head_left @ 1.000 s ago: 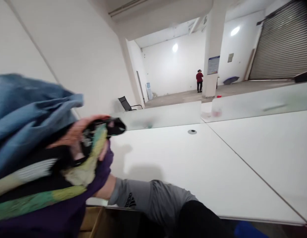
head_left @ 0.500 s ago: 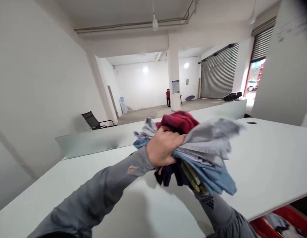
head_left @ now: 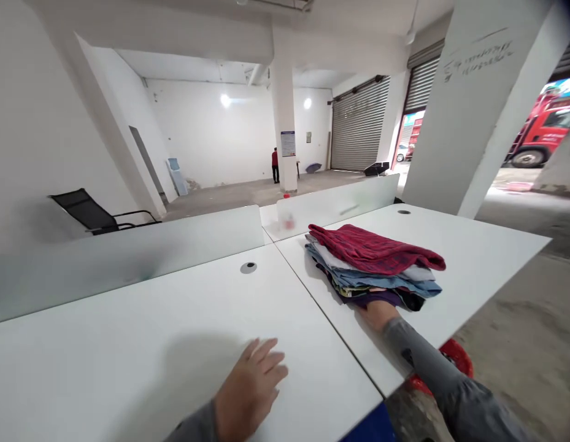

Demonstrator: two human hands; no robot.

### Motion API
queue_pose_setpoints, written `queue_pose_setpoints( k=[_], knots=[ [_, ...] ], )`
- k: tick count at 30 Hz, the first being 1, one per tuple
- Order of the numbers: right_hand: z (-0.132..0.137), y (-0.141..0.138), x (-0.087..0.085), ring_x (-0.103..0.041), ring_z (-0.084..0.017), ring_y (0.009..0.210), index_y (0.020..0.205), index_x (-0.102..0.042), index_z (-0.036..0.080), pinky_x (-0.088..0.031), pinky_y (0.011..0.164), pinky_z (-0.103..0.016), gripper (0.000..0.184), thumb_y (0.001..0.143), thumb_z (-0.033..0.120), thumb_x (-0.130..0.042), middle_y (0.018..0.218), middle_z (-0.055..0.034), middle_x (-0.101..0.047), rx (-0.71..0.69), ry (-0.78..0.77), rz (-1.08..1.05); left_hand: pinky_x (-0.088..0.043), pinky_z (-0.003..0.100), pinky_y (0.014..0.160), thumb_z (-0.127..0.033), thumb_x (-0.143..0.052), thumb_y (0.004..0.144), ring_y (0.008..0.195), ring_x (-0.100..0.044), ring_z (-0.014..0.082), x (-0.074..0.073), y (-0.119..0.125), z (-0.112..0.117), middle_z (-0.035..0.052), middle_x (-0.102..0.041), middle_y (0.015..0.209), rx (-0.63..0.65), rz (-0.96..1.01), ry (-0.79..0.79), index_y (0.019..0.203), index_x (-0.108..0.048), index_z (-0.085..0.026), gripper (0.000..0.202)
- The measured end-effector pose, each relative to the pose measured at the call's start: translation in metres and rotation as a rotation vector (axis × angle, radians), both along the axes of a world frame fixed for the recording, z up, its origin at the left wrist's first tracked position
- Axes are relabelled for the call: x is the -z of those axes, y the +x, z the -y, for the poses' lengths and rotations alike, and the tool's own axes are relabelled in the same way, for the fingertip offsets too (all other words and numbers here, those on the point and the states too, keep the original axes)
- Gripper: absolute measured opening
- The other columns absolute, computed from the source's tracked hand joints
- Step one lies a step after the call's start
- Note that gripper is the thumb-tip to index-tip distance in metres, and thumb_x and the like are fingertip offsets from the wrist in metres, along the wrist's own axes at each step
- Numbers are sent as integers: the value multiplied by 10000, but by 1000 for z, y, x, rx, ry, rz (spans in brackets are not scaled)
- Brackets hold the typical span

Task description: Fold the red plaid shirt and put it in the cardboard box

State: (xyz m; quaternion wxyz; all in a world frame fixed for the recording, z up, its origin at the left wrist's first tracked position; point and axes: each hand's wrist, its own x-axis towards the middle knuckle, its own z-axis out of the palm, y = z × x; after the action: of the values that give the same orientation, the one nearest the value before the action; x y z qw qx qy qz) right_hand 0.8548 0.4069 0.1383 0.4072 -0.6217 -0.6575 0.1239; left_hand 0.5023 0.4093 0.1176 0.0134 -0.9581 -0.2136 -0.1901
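1. At the left edge of the frame a black chair (head_left: pixel 89 212) stands behind the frosted divider (head_left: pixel 128 258).
2. Your left hand (head_left: pixel 250 390), lower centre, lies flat on the white worktop (head_left: pixel 151 344) with its fingers spread, holding nothing.
3. Right of centre, the pile of folded clothes (head_left: pixel 372 267) rests on the adjoining worktop, a red piece on top.
4. Your right hand (head_left: pixel 377 313) is tucked under the near edge of the pile; its fingers are hidden, so you cannot tell its grip.
5. Below it, something red (head_left: pixel 457 359) shows on the floor.
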Motion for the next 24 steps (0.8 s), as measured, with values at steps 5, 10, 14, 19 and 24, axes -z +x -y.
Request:
queue_pose_setpoints(
  k=[5, 10, 14, 19, 24],
  knots=[
    [-3, 12, -14, -608, -198, 684, 771, -681, 174, -466, 676, -315, 266, 875, 360, -522, 730, -69, -672, 240, -66, 453, -566, 365, 887, -113, -506, 764, 1052, -638, 238, 45, -17, 16, 70, -696, 1052, -96, 322, -133, 989, -611, -246, 282],
    [-68, 39, -42, -525, -305, 1131, 1147, -651, 151, -441, 869, -408, 366, 844, 330, -547, 1288, -163, -574, 550, 86, 595, -565, 384, 853, -93, -477, 761, 972, -634, 232, 40, -13, 8, 79, -679, 999, -61, 420, -273, 940, -598, -239, 261],
    [-115, 64, -61, -578, -307, 1040, 1028, -711, 159, -437, 834, -432, 307, 853, 221, -466, 1121, -178, -663, 668, -125, 540, -558, 387, 829, -91, -472, 749, 933, -628, 230, 36, -17, 6, 83, -675, 953, -10, 468, -356, 909, -612, -229, 254],
    [-122, 18, -116, -603, -250, 886, 960, -699, 138, -451, 793, -352, 379, 887, 396, -432, 922, -111, -688, 461, 214, 236, -562, 359, 794, -166, -498, 821, 899, -640, 221, 35, -20, 1, 83, -673, 942, -135, 549, -523, 984, -623, -236, 217],
    [-81, -115, -155, -588, -193, 839, 903, -677, 191, -468, 780, -296, 326, 846, 483, -546, 872, -17, -664, -314, 246, -138, -525, 421, 926, -343, -655, 808, 1143, -584, 263, 28, -39, -21, 138, -565, 1285, -463, 868, -436, 1395, -328, -241, 679]
  ],
)
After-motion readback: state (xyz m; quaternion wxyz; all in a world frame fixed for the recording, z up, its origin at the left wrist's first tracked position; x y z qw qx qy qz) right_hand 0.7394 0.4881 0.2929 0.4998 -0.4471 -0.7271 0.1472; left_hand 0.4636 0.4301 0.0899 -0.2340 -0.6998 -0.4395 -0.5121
